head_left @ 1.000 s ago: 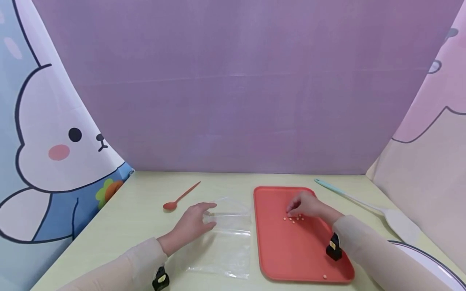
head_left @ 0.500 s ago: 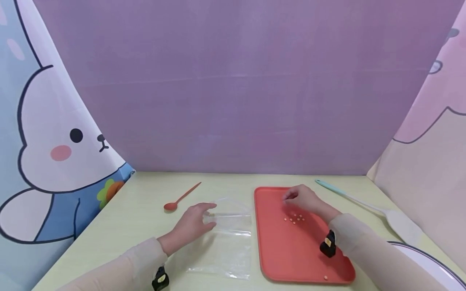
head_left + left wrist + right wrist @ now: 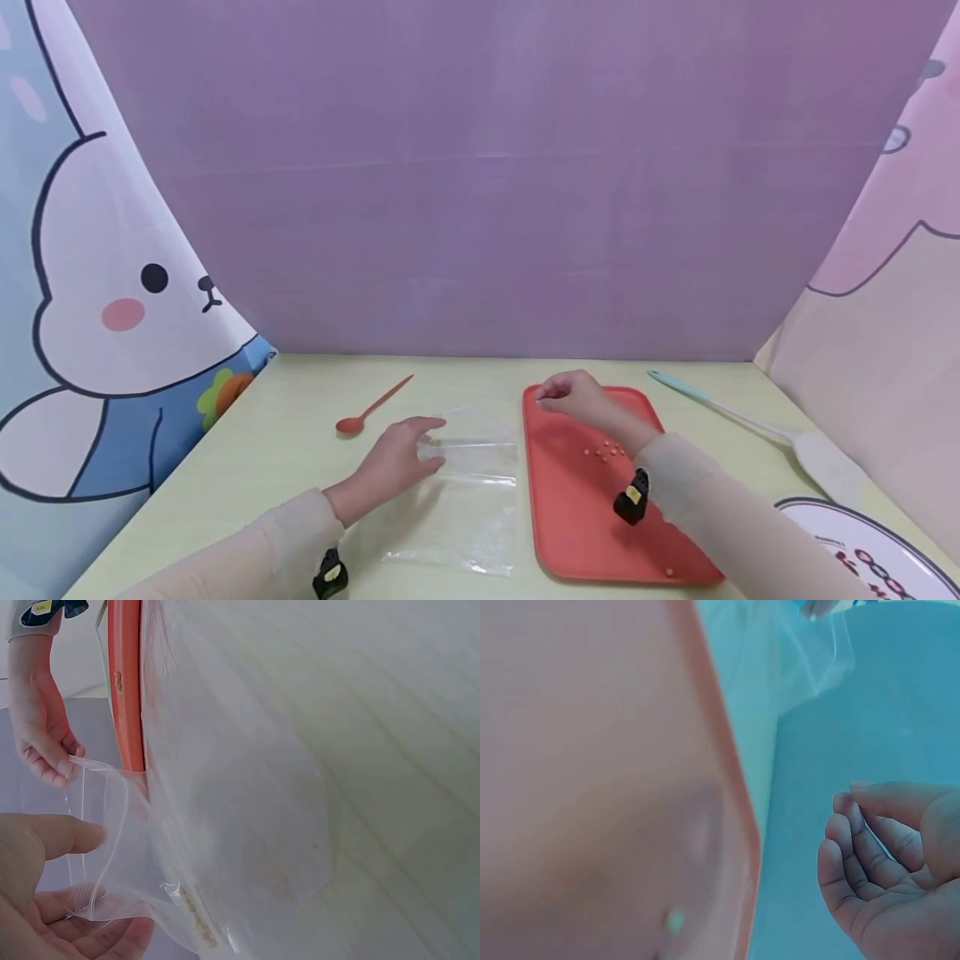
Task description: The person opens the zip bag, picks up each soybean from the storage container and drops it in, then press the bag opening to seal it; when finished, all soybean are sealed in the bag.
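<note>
My left hand (image 3: 393, 458) grips the mouth of a clear zip-lock bag (image 3: 472, 521), thumb and fingers spread in a C around it. In the left wrist view the zip-lock bag's opening (image 3: 105, 825) gapes, and several beans (image 3: 196, 919) lie in a row inside. Over the far left corner of the red tray (image 3: 585, 533), my right hand (image 3: 577, 396) pinches a tiny pale bean, mostly hidden by thumb and forefinger. Several loose pale beans (image 3: 606, 450) lie mid-tray, and a single bean (image 3: 670, 572) sits near its front edge.
A red spoon (image 3: 363, 417) lies left of the bag. On the right are a spatula (image 3: 817, 458) with a mint handle and a white plate (image 3: 840, 533) with a dark rim, partly behind my right sleeve. A purple cloth (image 3: 480, 183) hangs at the back.
My right hand has risen from the beans and moved left across the tray toward the bag, fingertips still pinched. My left hand and the bag have stayed in place.
</note>
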`<state>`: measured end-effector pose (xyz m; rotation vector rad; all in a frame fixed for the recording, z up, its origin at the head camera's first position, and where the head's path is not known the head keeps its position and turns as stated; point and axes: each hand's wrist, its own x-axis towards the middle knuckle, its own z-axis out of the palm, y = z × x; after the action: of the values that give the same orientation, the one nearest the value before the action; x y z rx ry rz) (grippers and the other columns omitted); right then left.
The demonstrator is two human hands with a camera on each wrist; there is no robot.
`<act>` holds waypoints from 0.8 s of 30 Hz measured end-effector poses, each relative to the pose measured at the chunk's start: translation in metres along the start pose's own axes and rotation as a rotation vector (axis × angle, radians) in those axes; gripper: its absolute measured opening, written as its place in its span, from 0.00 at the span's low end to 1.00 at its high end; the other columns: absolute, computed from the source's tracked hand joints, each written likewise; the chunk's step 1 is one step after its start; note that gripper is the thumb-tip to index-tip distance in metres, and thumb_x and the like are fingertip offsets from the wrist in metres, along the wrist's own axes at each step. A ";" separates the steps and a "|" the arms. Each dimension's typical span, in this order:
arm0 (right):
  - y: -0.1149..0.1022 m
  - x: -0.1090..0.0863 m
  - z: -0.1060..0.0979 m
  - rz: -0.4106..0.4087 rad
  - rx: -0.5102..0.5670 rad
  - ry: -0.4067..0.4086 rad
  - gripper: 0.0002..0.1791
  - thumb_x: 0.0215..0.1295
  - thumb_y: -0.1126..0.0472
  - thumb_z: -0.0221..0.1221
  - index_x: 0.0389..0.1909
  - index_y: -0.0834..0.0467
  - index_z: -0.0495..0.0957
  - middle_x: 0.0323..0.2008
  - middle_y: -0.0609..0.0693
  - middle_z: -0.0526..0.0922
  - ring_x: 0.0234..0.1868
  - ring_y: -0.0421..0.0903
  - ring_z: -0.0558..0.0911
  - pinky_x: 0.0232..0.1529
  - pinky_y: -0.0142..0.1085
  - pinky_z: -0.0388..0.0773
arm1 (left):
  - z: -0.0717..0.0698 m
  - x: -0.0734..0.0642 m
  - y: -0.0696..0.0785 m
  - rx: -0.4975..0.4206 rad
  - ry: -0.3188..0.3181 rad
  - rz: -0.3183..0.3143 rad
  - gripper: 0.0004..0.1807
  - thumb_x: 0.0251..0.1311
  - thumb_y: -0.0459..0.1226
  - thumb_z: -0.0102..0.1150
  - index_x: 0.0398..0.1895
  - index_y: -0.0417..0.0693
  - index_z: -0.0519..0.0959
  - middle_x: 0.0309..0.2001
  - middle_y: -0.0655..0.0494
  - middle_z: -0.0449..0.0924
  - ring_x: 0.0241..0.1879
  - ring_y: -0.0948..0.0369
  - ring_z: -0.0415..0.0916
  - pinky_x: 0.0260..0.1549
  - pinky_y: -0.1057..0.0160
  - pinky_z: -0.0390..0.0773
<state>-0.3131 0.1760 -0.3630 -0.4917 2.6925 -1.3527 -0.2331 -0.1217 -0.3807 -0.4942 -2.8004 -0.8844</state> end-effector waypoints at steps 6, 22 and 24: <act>-0.025 0.005 0.017 -0.056 0.033 -0.023 0.06 0.61 0.64 0.64 0.38 0.59 0.85 0.34 0.49 0.86 0.36 0.41 0.81 0.40 0.34 0.80 | 0.001 0.002 0.001 0.006 0.004 0.007 0.27 0.49 0.33 0.72 0.56 0.41 0.78 0.54 0.45 0.81 0.46 0.52 0.82 0.50 0.51 0.80; -0.061 0.013 0.049 -0.078 0.066 -0.102 0.05 0.60 0.63 0.65 0.37 0.58 0.85 0.33 0.49 0.87 0.35 0.41 0.82 0.41 0.36 0.82 | 0.002 0.003 0.001 0.016 -0.009 0.001 0.27 0.49 0.34 0.72 0.55 0.41 0.79 0.53 0.46 0.82 0.44 0.52 0.82 0.49 0.51 0.81; -0.064 0.013 0.051 -0.075 0.063 -0.103 0.05 0.60 0.63 0.66 0.36 0.58 0.86 0.33 0.49 0.87 0.35 0.40 0.82 0.40 0.34 0.81 | 0.002 0.003 0.001 0.016 -0.010 0.002 0.27 0.49 0.34 0.72 0.55 0.41 0.78 0.53 0.46 0.82 0.45 0.52 0.82 0.50 0.50 0.80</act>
<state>-0.2988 0.0966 -0.3422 -0.6429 2.5655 -1.3849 -0.2358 -0.1193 -0.3809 -0.4996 -2.8130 -0.8611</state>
